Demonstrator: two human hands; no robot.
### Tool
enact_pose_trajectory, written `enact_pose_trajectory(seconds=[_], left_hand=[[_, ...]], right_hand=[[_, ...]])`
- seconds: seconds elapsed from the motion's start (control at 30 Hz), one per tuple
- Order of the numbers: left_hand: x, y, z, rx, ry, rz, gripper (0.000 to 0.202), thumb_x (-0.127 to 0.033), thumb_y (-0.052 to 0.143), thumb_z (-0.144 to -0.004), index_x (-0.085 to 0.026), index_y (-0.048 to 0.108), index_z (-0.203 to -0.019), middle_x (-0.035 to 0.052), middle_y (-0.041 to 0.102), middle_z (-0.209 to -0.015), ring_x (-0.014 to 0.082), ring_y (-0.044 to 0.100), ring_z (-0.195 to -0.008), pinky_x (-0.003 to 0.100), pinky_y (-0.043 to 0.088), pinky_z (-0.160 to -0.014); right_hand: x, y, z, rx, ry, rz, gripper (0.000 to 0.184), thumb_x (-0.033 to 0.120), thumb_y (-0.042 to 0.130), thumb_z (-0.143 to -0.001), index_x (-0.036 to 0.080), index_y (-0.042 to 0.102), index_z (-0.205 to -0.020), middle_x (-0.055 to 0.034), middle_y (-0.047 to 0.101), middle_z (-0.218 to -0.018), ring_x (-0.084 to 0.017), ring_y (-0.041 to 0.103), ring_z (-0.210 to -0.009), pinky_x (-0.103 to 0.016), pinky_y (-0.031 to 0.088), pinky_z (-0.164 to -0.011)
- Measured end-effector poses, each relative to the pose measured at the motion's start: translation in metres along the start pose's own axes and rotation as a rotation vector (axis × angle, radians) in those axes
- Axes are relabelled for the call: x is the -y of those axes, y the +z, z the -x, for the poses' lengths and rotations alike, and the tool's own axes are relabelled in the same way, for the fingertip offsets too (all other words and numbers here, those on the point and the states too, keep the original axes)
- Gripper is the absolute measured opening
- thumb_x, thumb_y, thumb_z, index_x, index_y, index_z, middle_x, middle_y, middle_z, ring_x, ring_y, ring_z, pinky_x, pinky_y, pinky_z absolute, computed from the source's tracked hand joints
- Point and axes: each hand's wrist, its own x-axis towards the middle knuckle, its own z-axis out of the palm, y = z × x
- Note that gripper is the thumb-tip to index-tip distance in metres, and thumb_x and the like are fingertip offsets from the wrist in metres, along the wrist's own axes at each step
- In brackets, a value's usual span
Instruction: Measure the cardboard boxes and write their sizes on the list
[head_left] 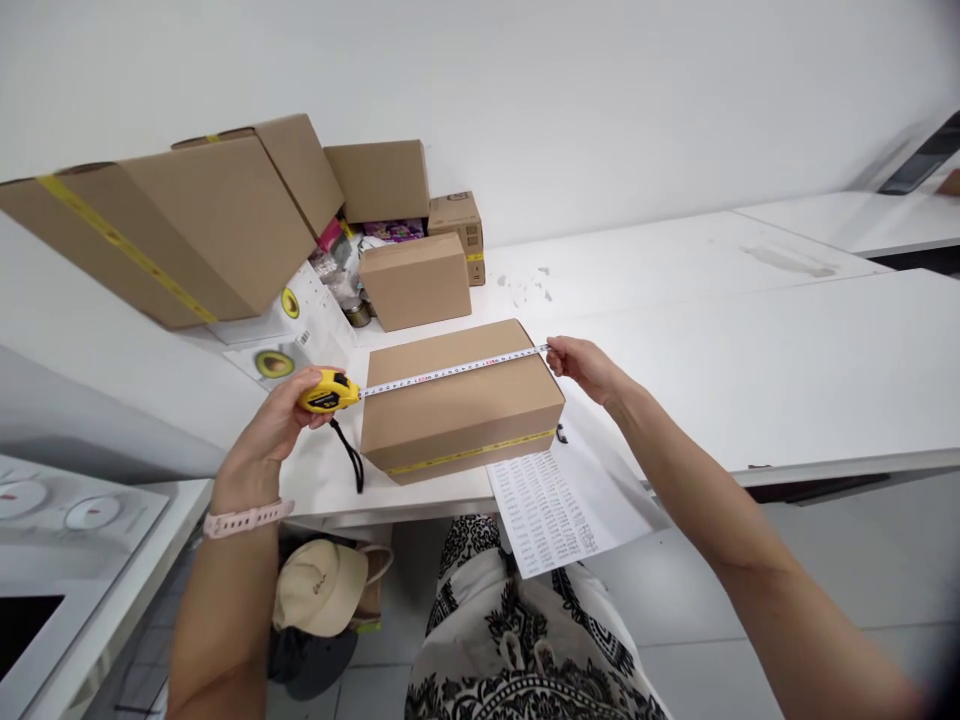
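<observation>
A yellow and black tape measure point(328, 391) is gripped in my left hand point(289, 405), just off the left end of a closed cardboard box point(457, 400). Its white blade runs across the top of the box to the right edge. There my right hand point(581, 365) pinches the blade's end. A black wrist strap hangs from the tape's case. The box lies on the white table point(675, 370), with yellow tape along its front side. Partly under the box, a printed sheet of paper point(551, 510) hangs over the table's front edge.
Large cardboard boxes point(202, 220) are stacked at the back left on white cartons with avocado pictures point(289, 335). A smaller cardboard box point(420, 280) stands behind the measured one. A beige cap point(319, 588) sits below the table; a white appliance point(75, 530) is at left.
</observation>
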Motion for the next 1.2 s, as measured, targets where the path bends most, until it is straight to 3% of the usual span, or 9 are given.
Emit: enact_pose_trajectory(seconds=[0.2, 0.4, 0.6, 0.8, 0.9, 1.2], left_hand=[[0.008, -0.013, -0.008, 0.022, -0.069, 0.007, 0.027, -0.036, 0.070, -0.074, -0.015, 0.079, -0.088, 0.0103, 0.071, -0.077, 0.0149, 0.055, -0.052, 0.021, 0.038, -0.038], [0.010, -0.020, -0.013, 0.111, -0.037, -0.017, 0.020, -0.035, 0.071, -0.075, -0.015, 0.073, -0.077, 0.0045, 0.069, -0.068, 0.0115, 0.049, -0.049, 0.021, 0.039, -0.041], [0.012, -0.018, -0.014, 0.104, -0.027, -0.054, 0.028, -0.042, 0.073, -0.072, -0.015, 0.070, -0.074, 0.0055, 0.069, -0.066, 0.0133, 0.053, -0.048, 0.024, 0.043, -0.042], [0.012, -0.019, -0.013, 0.086, 0.006, -0.104, 0.030, -0.043, 0.074, -0.070, -0.014, 0.071, -0.079, 0.0081, 0.072, -0.079, 0.0222, 0.067, -0.066, 0.026, 0.051, -0.047], [0.013, -0.020, -0.012, 0.080, 0.019, -0.097, 0.029, -0.042, 0.076, -0.070, -0.015, 0.072, -0.082, 0.0073, 0.071, -0.083, 0.0237, 0.069, -0.073, 0.028, 0.055, -0.049], [0.015, -0.021, -0.013, 0.117, 0.029, -0.139, 0.031, -0.045, 0.072, -0.074, -0.015, 0.069, -0.081, 0.0083, 0.071, -0.081, 0.0232, 0.068, -0.070, 0.027, 0.050, -0.048]], right_hand=[[-0.001, 0.009, 0.001, -0.001, -0.032, 0.151, 0.043, 0.050, 0.071, -0.079, 0.021, 0.046, -0.059, 0.0017, 0.045, -0.064, -0.013, 0.037, -0.064, -0.031, 0.030, -0.064], [0.004, 0.021, 0.009, 0.006, -0.008, 0.276, 0.042, 0.053, 0.070, -0.082, 0.022, 0.049, -0.063, 0.0007, 0.047, -0.067, -0.015, 0.040, -0.066, -0.031, 0.032, -0.064], [-0.008, 0.033, 0.014, -0.134, 0.036, 0.135, 0.037, 0.052, 0.073, -0.075, 0.022, 0.052, -0.072, 0.0016, 0.049, -0.073, -0.015, 0.046, -0.070, -0.029, 0.036, -0.062], [-0.015, 0.041, 0.013, -0.245, 0.071, 0.071, 0.035, 0.050, 0.075, -0.068, 0.023, 0.053, -0.071, 0.0020, 0.050, -0.070, -0.015, 0.045, -0.064, -0.028, 0.034, -0.056], [-0.015, 0.043, 0.012, -0.265, 0.084, 0.051, 0.033, 0.047, 0.075, -0.067, 0.023, 0.054, -0.070, 0.0022, 0.050, -0.069, -0.014, 0.045, -0.063, -0.028, 0.033, -0.055], [-0.017, 0.039, 0.013, -0.256, 0.101, 0.042, 0.032, 0.046, 0.077, -0.068, 0.022, 0.056, -0.069, 0.0013, 0.052, -0.070, -0.014, 0.046, -0.063, -0.028, 0.034, -0.055]])
